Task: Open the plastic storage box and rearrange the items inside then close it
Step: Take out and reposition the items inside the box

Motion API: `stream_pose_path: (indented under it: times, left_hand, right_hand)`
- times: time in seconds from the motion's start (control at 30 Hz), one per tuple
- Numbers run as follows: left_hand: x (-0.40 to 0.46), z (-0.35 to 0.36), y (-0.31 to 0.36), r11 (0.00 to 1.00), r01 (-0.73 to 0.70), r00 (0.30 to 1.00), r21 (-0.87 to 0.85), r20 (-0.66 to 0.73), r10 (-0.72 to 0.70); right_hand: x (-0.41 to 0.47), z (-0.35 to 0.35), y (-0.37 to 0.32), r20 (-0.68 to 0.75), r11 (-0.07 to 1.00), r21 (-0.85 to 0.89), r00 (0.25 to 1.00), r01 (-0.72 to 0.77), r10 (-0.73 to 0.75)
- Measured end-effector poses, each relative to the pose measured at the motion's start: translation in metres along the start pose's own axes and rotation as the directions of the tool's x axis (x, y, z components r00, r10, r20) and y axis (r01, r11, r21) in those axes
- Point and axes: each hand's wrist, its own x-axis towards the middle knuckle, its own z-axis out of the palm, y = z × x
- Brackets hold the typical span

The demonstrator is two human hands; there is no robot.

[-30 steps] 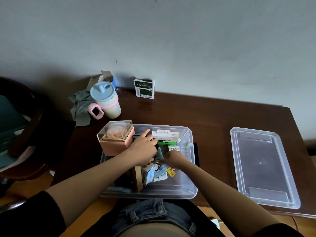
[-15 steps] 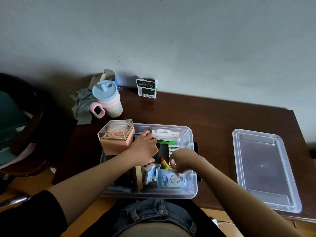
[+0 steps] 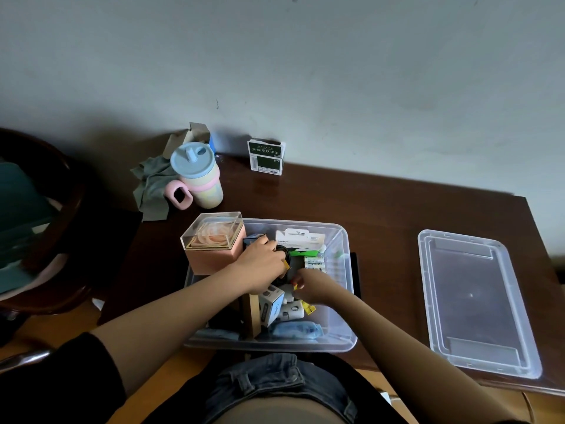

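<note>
My left hand (image 3: 260, 267) is curled down over a dark round object (image 3: 287, 255) in the middle of the clear storage box (image 3: 342, 304), fingers wrapped on it; my right hand (image 3: 308, 286) sits just beside, fingers bent around something small and yellow (image 3: 295, 287) — too hidden to name. The box rests open on the brown table (image 3: 382, 209) and holds a pink box with a clear top (image 3: 214, 243), white cartons, a blue-and-white pouch (image 3: 298, 329) near the front wall — its lid (image 3: 477, 304) lies flat, well apart to the right.
</note>
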Motion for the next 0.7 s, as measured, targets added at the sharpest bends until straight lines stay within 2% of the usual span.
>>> stream_pose_path:
  times: [0.1, 0.2, 0.27, 0.37, 0.43, 0.5, 0.6, 0.7]
  left_hand:
    - [-0.006, -0.001, 0.001, 1.000, 0.000, 1.000, -0.019, -0.024, 0.000]
    - [-0.018, -0.004, 0.000, 0.992, 0.115, 0.980, -0.059, -0.155, -0.123]
    - [-0.029, -0.009, -0.001, 0.975, 0.217, 0.934, -0.054, -0.280, -0.223]
    - [-0.039, -0.014, -0.004, 0.923, 0.376, 0.845, -0.078, -0.381, -0.376]
    - [-0.041, -0.017, -0.008, 0.897, 0.430, 0.832, -0.103, -0.341, -0.438]
    - [-0.039, -0.016, -0.010, 0.882, 0.460, 0.850, -0.098, -0.239, -0.470]
    - [-0.039, -0.015, -0.012, 0.890, 0.450, 0.872, -0.068, -0.180, -0.454]
    - [-0.037, -0.016, -0.010, 0.902, 0.429, 0.889, -0.049, -0.152, -0.431]
  right_hand:
    - [0.015, 0.008, -0.001, 0.067, 0.989, 0.144, 0.997, -0.039, 0.029]
    - [0.029, 0.012, 0.002, 0.028, 0.954, 0.264, 0.990, -0.142, 0.139]
    - [0.033, 0.013, -0.001, -0.014, 0.894, 0.405, 0.976, -0.194, 0.218]
    - [0.039, 0.014, -0.008, -0.089, 0.841, 0.524, 0.973, -0.136, 0.214]
    - [0.046, 0.014, -0.012, -0.096, 0.796, 0.596, 0.974, -0.108, 0.204]
    - [0.051, 0.013, -0.014, -0.071, 0.762, 0.636, 0.975, -0.119, 0.212]
    - [0.050, 0.011, -0.016, -0.028, 0.754, 0.643, 0.980, -0.134, 0.197]
    - [0.046, 0.007, -0.016, -0.070, 0.768, 0.633, 0.979, -0.103, 0.189]
